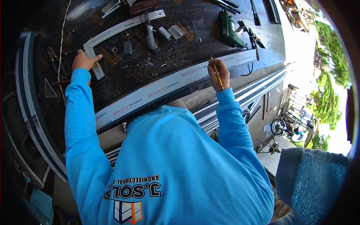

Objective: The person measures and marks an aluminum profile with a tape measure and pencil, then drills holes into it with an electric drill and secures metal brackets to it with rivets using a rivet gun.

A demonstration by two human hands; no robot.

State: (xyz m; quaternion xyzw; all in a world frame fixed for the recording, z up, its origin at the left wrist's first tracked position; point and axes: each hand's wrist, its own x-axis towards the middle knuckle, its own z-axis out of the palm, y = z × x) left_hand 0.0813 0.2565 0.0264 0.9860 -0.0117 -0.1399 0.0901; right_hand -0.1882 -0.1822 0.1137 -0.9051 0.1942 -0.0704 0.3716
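Red-and-blue lettering — repeated along white bar (176, 79), dark print on L-shaped piece (122, 27), upside-down lettering on sweatshirt (187, 161)
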